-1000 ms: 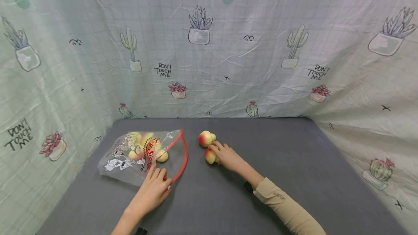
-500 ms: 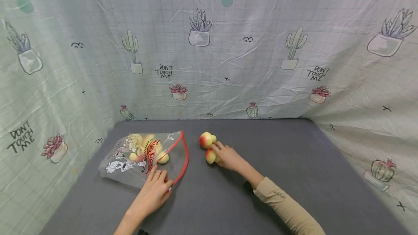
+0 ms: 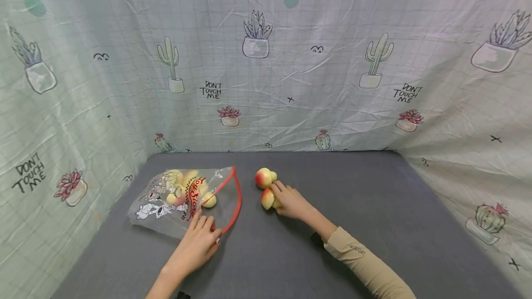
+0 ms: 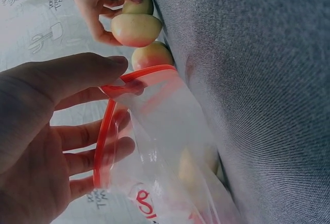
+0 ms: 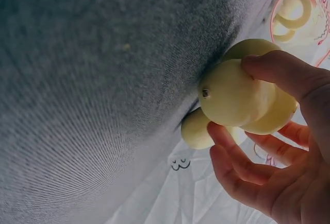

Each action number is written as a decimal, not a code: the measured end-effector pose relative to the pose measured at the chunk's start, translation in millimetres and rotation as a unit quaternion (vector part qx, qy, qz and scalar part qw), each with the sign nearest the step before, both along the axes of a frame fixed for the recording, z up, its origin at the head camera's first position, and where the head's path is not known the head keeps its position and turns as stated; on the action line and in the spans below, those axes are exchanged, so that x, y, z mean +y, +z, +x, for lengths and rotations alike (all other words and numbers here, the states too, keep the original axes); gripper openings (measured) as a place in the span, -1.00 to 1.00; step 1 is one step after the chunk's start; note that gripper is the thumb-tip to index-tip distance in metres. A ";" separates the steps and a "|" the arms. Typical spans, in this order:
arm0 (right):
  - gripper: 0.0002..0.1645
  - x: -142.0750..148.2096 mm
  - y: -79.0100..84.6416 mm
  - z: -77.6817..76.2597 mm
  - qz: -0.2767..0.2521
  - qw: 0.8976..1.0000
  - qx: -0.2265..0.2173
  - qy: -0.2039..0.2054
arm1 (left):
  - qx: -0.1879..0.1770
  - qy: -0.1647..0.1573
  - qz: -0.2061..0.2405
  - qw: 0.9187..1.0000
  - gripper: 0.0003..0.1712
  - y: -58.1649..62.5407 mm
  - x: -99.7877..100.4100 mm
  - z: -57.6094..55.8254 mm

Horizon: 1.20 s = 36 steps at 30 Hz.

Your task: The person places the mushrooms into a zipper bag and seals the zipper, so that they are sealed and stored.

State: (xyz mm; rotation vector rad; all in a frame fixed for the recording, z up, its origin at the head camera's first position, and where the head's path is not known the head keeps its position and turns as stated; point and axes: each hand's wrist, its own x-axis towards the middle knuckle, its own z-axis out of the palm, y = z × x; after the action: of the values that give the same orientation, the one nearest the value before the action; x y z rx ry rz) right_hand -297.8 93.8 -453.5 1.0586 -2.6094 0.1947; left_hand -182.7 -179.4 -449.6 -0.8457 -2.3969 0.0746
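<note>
My left hand [image 3: 198, 239] pinches the red rim [image 4: 103, 136] of a clear printed zip bag [image 3: 226, 218] between thumb and index finger, its other fingers spread behind the plastic. The bag lies on its side, mouth facing right, with several yellow-and-red mushroom-shaped toys [image 3: 209, 200] inside. To the right of the bag, my right hand [image 3: 293, 203] grips another toy mushroom [image 3: 268, 199] by its pale stem [image 5: 227, 95], thumb on one side and fingers on the other. One more toy mushroom [image 3: 263, 177] lies just behind the held one, its red side facing left.
A dark grey cloth [image 3: 349, 197] covers the table. Behind and along both sides hangs a pale curtain [image 3: 287, 73] printed with cacti and potted plants, meeting the table's far edge.
Both hands keep their hold with hardly any movement. The head view has shifted slightly, and the bag and the toy mushrooms lie as before.
</note>
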 end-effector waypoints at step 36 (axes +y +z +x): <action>-0.23 -44.9 0.0 7.9 -0.018 0.998 0.028 0.062 | -0.009 -0.005 0.008 1.000 -0.73 0.0 -0.1 -0.5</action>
State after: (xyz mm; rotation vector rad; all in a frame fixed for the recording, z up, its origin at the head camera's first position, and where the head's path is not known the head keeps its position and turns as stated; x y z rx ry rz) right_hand -289.9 48.9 -453.5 1.1971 -2.4839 0.2353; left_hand -183.2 -179.6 -449.5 -0.8543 -2.4070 0.0425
